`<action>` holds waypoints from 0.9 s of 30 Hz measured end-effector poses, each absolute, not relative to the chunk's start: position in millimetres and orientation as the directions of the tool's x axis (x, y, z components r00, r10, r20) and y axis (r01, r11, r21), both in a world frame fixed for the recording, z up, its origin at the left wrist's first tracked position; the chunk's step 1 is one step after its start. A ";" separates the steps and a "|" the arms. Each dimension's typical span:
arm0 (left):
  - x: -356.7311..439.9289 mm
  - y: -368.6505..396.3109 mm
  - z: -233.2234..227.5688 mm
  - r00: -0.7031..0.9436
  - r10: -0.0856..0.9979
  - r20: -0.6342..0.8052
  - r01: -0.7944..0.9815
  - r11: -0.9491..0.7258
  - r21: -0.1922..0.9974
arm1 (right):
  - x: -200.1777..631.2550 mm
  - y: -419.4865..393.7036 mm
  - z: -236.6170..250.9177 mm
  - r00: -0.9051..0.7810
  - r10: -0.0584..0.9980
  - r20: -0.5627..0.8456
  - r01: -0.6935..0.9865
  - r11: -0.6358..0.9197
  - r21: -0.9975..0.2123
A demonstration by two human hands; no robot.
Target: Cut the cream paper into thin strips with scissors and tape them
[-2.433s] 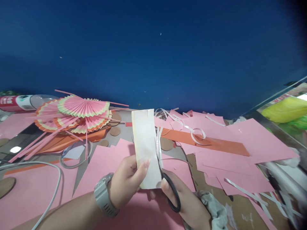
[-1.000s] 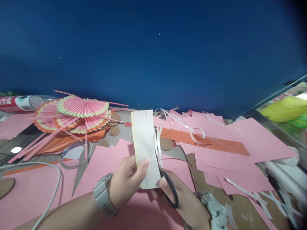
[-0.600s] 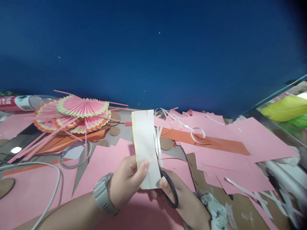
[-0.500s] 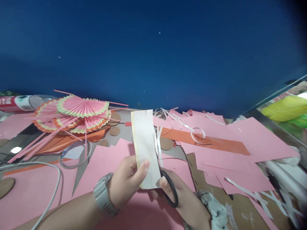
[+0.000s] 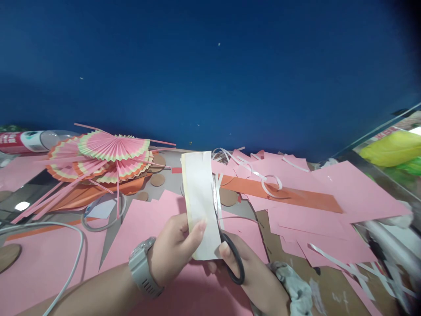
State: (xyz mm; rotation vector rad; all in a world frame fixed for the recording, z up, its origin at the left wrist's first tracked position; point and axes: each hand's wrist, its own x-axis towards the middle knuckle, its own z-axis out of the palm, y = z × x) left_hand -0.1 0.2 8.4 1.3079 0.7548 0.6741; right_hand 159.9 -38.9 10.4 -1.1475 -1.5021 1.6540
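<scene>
"So, what's hard to make out from the head camera?"

"Most of the scissors (image 5: 237, 259). I get a black handle loop and a sliver of metal along the right edge of the white paper (image 5: 200, 197); how far apart the blades are, I can't tell. Fingertips peek out below the paper, but I can't say whose hand they belong to."

"And the edges?"

"A bottle (image 5: 42, 141) lying down gets cut off at the left, and things at the far right are blurry, apart from a yellow bag (image 5: 391, 149)."

"What's around the hands?"

"Pink sheets (image 5: 322, 226) everywhere, an orange strip (image 5: 305, 199) across some, folded paper fans (image 5: 115, 147) on the left, wooden discs (image 5: 158, 180) near them, a pale cable (image 5: 80, 250) looping over the left side. Behind it all, a blue wall (image 5: 210, 79)."

"And the hands?"

"The left hand (image 5: 174, 245) is closed on the paper, thumb flat on its front. The right hand (image 5: 255, 267) is curled around the scissors, thumb at the loop."

"How does the paper look?"

"Tall and narrow, white with a yellowish left edge, leaning slightly, up in front of the person. Thin white strips (image 5: 219, 197) stand just beside its right edge."
</scene>
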 end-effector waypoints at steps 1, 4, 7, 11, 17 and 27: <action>-0.1 0.3 8.3 0.597 0.796 -0.105 -0.017 0.143 0.990 | 159.5 -38.8 10.3 -0.429 0.883 -0.189 0.103 -0.160 -0.982; -0.5 0.5 8.0 0.601 0.794 -0.095 -0.017 0.132 0.991 | 158.6 -38.6 9.7 -0.409 0.893 -0.191 0.102 -0.163 -0.981; -0.7 0.9 8.0 0.605 0.792 -0.084 -0.016 0.118 0.993 | 158.7 -38.6 10.4 -0.393 0.896 -0.206 0.109 -0.177 -0.978; -0.8 1.6 8.0 0.596 0.796 -0.106 0.008 0.126 0.992 | 159.4 -39.1 14.6 -0.399 0.886 -0.236 0.132 -0.199 -0.971; -1.2 1.0 8.9 0.594 0.796 -0.119 0.020 0.133 0.991 | 159.0 -39.0 15.7 -0.394 0.893 -0.219 0.139 -0.177 -0.974; -0.4 1.8 8.3 0.608 0.785 -0.116 0.001 0.145 0.989 | 159.0 -38.0 14.6 -0.368 0.908 -0.203 0.169 -0.149 -0.974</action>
